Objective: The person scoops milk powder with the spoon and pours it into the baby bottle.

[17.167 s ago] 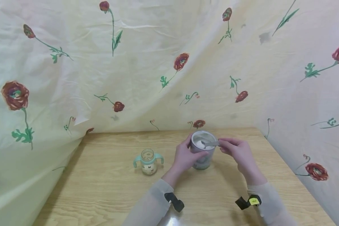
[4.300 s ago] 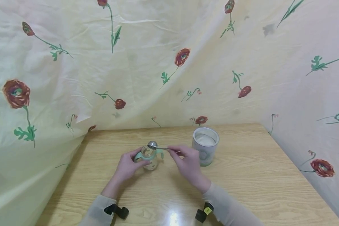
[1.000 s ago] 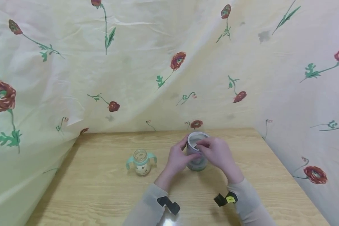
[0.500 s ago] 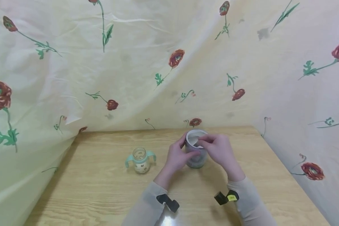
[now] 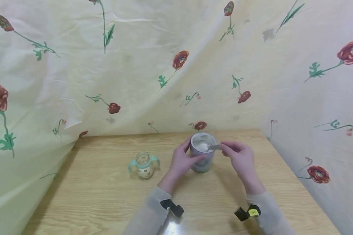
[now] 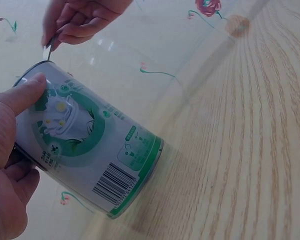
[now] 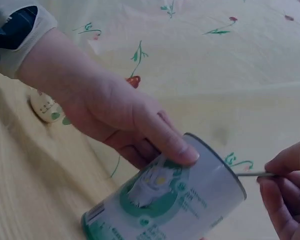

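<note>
An open can (image 5: 202, 163) with a green band at its base (image 6: 110, 165) stands on the table, white powder inside. My left hand (image 5: 180, 161) grips its left side, the thumb across the front, also plain in the right wrist view (image 7: 120, 110). My right hand (image 5: 241, 160) pinches the handle of a metal spoon (image 5: 214, 147) at the can's right rim. White powder shows at the spoon's bowl end, inside the can. In the left wrist view the fingers of my right hand (image 6: 85, 20) hold the handle above the rim.
A small glass bottle (image 5: 144, 170) with two mint handles stands upright on the table (image 5: 100, 189), left of the can. Behind and at both sides hangs a pale cloth (image 5: 141, 71) printed with red flowers.
My right hand has drawn back to the right from over the can's opening, so the spoon handle and the white powder now show. My left hand keeps its grip on the can.
</note>
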A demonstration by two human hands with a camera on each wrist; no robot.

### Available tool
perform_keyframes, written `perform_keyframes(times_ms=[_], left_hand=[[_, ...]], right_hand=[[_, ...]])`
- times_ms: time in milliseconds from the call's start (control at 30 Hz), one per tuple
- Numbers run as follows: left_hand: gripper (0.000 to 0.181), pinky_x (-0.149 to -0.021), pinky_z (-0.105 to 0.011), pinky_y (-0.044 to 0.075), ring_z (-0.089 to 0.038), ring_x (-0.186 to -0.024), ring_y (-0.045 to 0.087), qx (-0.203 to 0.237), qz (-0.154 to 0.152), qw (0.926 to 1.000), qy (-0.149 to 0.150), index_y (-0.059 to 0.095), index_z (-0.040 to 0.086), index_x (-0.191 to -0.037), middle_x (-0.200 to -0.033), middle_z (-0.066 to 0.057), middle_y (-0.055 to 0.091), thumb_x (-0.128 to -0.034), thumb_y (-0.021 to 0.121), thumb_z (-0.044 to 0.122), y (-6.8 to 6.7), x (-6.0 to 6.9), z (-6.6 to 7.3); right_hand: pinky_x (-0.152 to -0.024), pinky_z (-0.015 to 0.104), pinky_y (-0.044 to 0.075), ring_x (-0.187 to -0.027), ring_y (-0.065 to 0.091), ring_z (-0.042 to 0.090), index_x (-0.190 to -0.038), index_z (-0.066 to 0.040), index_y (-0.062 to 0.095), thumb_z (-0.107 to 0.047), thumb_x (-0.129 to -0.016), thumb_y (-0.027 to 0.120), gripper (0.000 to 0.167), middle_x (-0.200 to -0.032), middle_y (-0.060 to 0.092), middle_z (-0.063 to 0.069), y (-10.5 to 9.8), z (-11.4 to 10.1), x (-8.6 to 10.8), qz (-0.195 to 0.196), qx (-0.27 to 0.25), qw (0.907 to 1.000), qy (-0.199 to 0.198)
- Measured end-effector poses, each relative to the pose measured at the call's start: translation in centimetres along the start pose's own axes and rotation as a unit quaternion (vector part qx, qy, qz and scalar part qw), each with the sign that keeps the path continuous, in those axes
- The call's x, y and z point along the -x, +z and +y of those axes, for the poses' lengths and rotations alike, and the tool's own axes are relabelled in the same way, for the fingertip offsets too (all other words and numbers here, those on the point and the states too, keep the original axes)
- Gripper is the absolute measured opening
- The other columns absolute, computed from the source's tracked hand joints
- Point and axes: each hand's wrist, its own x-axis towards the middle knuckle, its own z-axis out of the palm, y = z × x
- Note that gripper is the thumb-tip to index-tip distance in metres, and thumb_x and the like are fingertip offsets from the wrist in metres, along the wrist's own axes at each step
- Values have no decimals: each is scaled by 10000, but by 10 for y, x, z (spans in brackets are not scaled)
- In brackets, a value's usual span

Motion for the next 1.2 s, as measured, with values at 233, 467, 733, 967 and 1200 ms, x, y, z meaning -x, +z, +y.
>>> perform_keyframes(times_ms=[233, 467, 733, 967, 1200], left_hand=[[979, -1239, -479, 375, -265, -1522, 430, 179, -30, 9998, -45, 436, 180, -1650, -1623, 14, 510, -829, 960, 277, 5, -1, -1], [962, -1210, -474, 421, -281, -1478, 493, 453, 213, 9981, -348, 511, 232, -1610, -1560, 42, 578, -778, 993, 245, 6, -1, -3], [964, -1218, -467, 410, -289, -1477, 494, 455, 109, 9983, -359, 508, 206, -1613, -1568, 7, 573, -779, 991, 208, 4, -3, 0], [963, -1217, -451, 412, -281, -1465, 508, 435, 120, 9985, -294, 509, 181, -1610, -1561, -1, 579, -776, 991, 197, 5, -2, -2], [965, -1217, -443, 411, -267, -1460, 512, 454, 134, 9986, -256, 511, 171, -1607, -1558, 3, 581, -772, 993, 201, 5, -2, -4]], right_hand=[[-827, 207, 594, -853, 740, 119, -1204, 51, 761, -236, -995, 804, 357, -952, 804, -48, -5, 8, 4, 57, -228, 9997, -56], [-812, 220, 598, -862, 737, 139, -1184, 47, 768, -209, -994, 803, 321, -961, 803, -22, 1, 12, 4, 153, -397, 9989, -201], [-711, 203, 586, -793, 704, 104, -1116, 31, 795, -129, -994, 792, 201, -914, 787, -8, 6, 21, 0, 560, -393, 9939, -867], [-664, 187, 564, -745, 688, 94, -1078, 40, 796, -63, -974, 797, 146, -883, 779, -4, 9, 23, 1, 799, -471, 9904, -1020], [-669, 192, 577, -751, 703, 120, -1088, 41, 791, -58, -976, 791, 149, -899, 785, 1, 10, 26, 0, 875, -538, 9891, -1054]])
